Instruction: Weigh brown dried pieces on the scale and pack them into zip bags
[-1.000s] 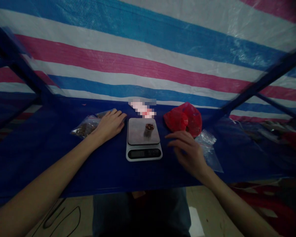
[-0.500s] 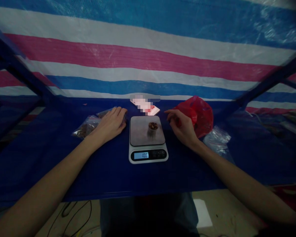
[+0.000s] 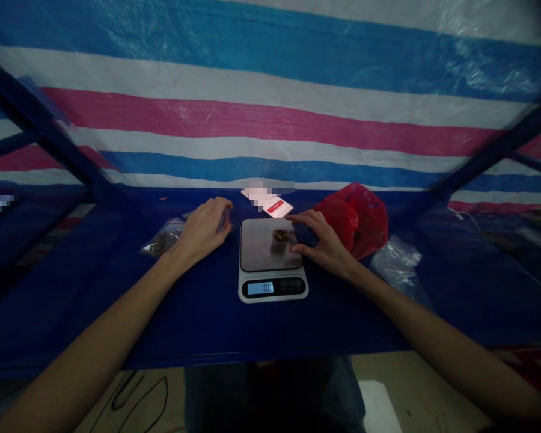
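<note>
Blocky blurring hid most of the phone (image 3: 280,208) at the far edge of the table (image 3: 207,328), leaving its near end with a red bar visible. The small bag (image 3: 160,242) on the left was partly covered by the left wrist, and its dark contents were hard to make out. The scale's display (image 3: 260,288) was lit, with digits that looked like 10.0, though the decimal point was faint.

The left hand (image 3: 207,224) was half curled, palm down, with clear plastic (image 3: 226,220) showing between thumb and fingers; whether it gripped that plastic could not be told. The right hand (image 3: 311,236) was partly open, thumb and forefinger spread apart, and held nothing.

The small cup (image 3: 280,238) of brown bits stood upright on the right part of the scale (image 3: 255,245), between the two hands. The right thumb's tip was just beside it; contact could not be made out. The left hand was farther from it. A red bag (image 3: 373,225) lay just beyond the right hand.
</note>
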A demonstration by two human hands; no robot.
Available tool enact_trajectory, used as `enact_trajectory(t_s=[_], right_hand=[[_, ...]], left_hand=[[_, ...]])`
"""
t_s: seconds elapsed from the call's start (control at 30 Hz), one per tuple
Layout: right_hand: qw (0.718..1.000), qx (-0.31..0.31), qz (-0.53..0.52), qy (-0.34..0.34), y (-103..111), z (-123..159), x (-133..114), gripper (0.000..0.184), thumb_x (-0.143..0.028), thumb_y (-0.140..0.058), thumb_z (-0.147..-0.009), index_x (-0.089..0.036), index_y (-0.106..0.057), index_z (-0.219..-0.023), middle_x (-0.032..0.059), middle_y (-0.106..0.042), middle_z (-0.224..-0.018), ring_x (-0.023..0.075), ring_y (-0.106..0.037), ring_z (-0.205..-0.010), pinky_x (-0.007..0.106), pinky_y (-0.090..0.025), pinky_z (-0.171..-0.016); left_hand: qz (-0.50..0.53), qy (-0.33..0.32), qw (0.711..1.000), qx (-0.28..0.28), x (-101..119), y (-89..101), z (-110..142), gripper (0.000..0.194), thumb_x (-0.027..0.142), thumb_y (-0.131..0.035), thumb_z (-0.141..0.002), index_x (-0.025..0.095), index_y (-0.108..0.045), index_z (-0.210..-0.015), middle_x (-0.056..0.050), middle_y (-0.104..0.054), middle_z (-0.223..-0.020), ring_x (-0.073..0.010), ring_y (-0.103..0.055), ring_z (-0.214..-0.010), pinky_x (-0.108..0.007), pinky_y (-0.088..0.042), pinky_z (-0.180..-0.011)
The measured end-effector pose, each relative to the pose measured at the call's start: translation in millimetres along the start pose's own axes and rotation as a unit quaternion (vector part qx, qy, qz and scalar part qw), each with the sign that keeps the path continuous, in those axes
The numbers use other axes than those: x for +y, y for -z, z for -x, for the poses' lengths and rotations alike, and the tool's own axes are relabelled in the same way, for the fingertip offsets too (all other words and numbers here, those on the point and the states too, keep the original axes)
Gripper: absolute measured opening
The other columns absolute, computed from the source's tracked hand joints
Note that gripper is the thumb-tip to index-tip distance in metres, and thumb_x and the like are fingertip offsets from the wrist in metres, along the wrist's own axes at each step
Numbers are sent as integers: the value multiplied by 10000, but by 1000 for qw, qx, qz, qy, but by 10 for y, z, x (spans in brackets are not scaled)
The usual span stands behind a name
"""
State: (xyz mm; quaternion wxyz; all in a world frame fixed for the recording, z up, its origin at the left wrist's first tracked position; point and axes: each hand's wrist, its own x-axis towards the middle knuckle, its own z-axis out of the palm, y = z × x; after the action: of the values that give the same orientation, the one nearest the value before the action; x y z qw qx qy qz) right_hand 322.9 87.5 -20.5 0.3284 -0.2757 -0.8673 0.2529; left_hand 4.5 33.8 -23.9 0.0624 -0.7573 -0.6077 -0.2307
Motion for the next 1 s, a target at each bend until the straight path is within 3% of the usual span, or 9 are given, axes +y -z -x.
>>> enact_trajectory(t_s=[0.27, 0.53, 0.67, 0.83, 1.0], right_hand=[[999, 28, 24, -23, -121, -21, -117, 398, -309, -826, -867, -240, -707, -1241, 93, -674, -1186, 294, -579, -1110, 459, -483, -969], [998, 47, 52, -2, -143, -103, -90, 305, -270, -864, -818, -236, -783, -1110, 89, -683, -1113, 286, -585, -1078, 453, -469, -970], [997, 75, -14, 12, -134, -146, -106, 250, -270, -858, -799, -216, -787, -1032, 83, -731, -1096, 277, -630, -1079, 456, -463, -993], [988, 66, -139, -24, -191, -292, -294, 278, -321, -797, -834, -184, -764, -1074, 91, -793, -1104, 260, -718, -1049, 408, -515, -953], [987, 47, -156, 19, -379, -548, -502, 254, -319, -805, -824, -193, -783, -1043, 78, -804, -1073, 248, -740, -1020, 399, -532, -955]], left_hand=[[103, -33, 992, 70, 23, -70, 7, 318, 136, -571, -918, 171, -659, -1221, -79, -737, -1032, -232, -691, -963, -400, -559, -884], [143, -16, 983, 111, 87, -82, -12, 177, 113, -606, -858, 210, -678, -986, -37, -717, -928, -208, -682, -896, -340, -533, -829], [152, -10, 982, 114, 119, -74, -16, 170, 116, -610, -860, 210, -675, -986, -40, -721, -961, -209, -689, -920, -338, -529, -846], [146, 2, 984, 103, 163, -81, -31, 133, 92, -621, -849, 197, -671, -913, -45, -711, -925, -212, -678, -896, -342, -514, -848], [143, 8, 986, 88, 210, -84, -30, 106, 136, -663, -859, 195, -697, -940, -46, -710, -922, -214, -671, -884, -328, -498, -811]])
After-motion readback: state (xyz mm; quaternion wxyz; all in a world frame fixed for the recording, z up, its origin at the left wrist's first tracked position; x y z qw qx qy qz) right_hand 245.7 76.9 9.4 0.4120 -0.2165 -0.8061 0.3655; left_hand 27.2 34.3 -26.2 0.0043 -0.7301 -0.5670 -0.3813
